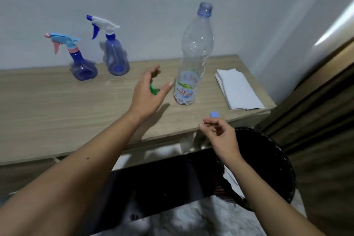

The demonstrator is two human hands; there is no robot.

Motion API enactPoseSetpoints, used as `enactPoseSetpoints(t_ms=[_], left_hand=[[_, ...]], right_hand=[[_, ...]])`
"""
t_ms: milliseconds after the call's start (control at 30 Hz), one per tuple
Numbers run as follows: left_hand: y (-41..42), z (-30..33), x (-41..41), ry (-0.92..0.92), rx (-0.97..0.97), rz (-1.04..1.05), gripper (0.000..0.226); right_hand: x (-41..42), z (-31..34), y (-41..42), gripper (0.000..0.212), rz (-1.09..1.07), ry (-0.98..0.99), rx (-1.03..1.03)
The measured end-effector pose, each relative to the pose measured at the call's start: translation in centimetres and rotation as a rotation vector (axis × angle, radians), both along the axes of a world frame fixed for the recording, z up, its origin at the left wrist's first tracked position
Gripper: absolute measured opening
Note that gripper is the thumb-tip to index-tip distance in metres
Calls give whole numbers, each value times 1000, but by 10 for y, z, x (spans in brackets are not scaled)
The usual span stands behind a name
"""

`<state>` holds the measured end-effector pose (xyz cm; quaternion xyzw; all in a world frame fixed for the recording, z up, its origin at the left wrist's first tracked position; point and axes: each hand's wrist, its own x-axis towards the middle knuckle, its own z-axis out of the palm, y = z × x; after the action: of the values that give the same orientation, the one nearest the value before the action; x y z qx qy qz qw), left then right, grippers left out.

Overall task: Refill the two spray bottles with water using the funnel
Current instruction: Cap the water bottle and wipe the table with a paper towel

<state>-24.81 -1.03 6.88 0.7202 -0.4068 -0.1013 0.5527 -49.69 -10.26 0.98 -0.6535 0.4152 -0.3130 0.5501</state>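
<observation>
A small green plastic funnel [154, 89] lies on the light wooden desk [57, 105] near its middle, directly beneath the left hand [147, 92]. That hand hovers with fingers spread, holding nothing, and mostly hides the funnel, so its long axis cannot be told. The right hand [220, 134], loosely curled and empty, hangs off the front edge beside a blue bottle cap [215, 114]. Two blue spray bottles [99, 59] stand along the back edge, trigger heads on. The left hand looks nearer.

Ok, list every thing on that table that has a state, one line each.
Water bottle: upright, uncapped.
Bottle cap: off, lying on the table.
Pink-trigger spray bottle: upright, head on.
White-trigger spray bottle: upright, head on.
Green funnel: mostly hidden behind left hand.
Paper towels: folded, flat.
</observation>
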Motion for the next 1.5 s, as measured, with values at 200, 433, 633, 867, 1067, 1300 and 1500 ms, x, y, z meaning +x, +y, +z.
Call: enactPoseSetpoints(t_ms=[200,433,633,867,1067,1300,1500], left_hand=[[-61,25,-24,-11,-36,-84,111],[-94,16,-28,-38,-92,-39,96],[-98,8,-27,-74,-76,0,90],[-93,9,-29,-58,-76,13,88],[-86,13,-27,-7,-37,-4,85],[-86,23,-29,35,22,-59,97],[-90,25,-26,36,33,-94,95]], right_hand=[[-21,-18,-37,40,-135,117,-179],[-4,-31,-65,57,-40,268,-252],[1,-36,-73,34,-53,298,-291],[15,20,-83,29,-81,159,-281],[46,126,-99,27,-40,-38,-408],[87,234,-99,28,152,-135,-610],[105,252,-108,28,321,5,-720]])
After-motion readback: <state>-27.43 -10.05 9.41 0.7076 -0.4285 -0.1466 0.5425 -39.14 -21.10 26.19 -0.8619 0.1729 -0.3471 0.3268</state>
